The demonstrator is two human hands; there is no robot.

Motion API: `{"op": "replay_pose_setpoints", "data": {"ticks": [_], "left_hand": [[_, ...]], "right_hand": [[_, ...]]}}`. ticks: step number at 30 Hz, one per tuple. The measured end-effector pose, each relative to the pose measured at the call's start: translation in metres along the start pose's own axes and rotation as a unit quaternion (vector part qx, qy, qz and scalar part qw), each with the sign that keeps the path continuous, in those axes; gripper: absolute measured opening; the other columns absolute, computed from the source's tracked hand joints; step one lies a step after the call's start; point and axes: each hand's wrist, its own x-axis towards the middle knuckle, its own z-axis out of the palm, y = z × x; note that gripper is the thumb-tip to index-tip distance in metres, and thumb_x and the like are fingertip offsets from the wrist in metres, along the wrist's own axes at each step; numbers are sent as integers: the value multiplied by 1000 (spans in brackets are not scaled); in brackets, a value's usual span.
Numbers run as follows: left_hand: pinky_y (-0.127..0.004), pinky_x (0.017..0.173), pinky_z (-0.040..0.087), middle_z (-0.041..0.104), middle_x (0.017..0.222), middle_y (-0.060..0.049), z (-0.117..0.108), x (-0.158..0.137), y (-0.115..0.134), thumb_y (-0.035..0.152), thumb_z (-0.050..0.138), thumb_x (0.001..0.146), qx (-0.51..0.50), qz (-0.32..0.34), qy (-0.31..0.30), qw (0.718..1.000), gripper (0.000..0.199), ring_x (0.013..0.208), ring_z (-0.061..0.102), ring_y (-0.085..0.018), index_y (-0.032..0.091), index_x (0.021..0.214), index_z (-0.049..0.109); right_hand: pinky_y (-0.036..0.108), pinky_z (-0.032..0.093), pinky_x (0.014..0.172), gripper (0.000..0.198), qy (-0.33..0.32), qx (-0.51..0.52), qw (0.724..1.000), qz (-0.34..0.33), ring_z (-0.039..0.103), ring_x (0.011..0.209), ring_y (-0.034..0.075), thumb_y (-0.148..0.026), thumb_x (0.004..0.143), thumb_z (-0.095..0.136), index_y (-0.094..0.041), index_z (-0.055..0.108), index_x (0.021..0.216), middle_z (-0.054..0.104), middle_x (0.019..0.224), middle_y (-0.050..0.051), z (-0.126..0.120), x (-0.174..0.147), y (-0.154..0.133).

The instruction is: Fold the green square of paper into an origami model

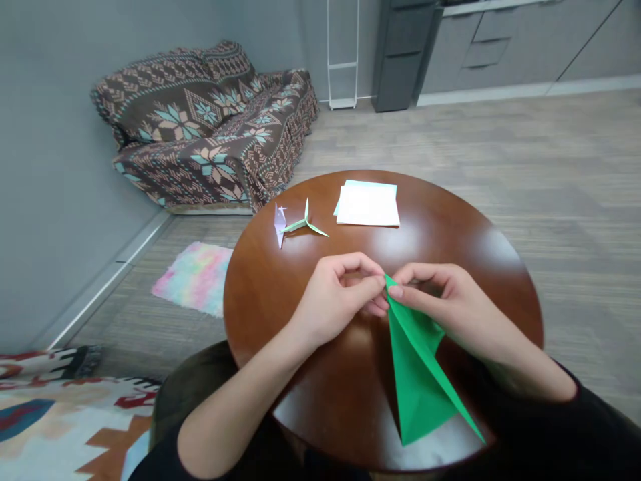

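A folded sheet of green paper (420,374) is held up over the near part of the round table, its narrow tip pointing away from me and its wide end toward me. My left hand (345,294) pinches that tip between thumb and forefinger. Just right of it, my right hand (441,294) has its thumb pressed on the paper beside the tip, with the other fingers curled behind and partly hidden. A crease runs lengthwise down the paper, and one flap ends in a sharp point at the lower right.
On the brown round table (265,294) lie a stack of white paper (369,205), a pale green folded paper piece (304,224) and a purple one (279,227). Beyond stands a sofa (210,133) under a patterned cover. A pastel rug (195,277) lies on the floor.
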Motion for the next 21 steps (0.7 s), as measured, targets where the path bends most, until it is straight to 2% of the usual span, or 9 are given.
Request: {"op": "replay_pose_setpoints", "data": {"ticks": [7,14,21], "left_hand": [[-22,55,56,71,61,-3,0,-1,1,28,85,75,8,24,21,999,22,54,67,-13,13,77,69],[-21,56,56,71,60,-1,0,0,-1,24,92,68,15,11,26,999,28,54,68,-12,13,76,68],[-21,55,56,71,60,-1,-3,2,-4,29,91,71,-9,8,-1,1000,29,52,68,-12,14,77,68]], "right_hand": [[23,39,53,28,-2,-1,1000,7,52,57,11,-43,80,85,-18,74,75,69,67,0,-1,0,4],[25,43,58,26,6,-4,1000,-12,57,65,15,-43,80,85,-18,76,78,75,76,3,0,2,4],[26,38,54,34,11,-34,999,-2,51,60,14,-50,76,87,-17,75,74,66,67,2,-2,-1,2]]}}
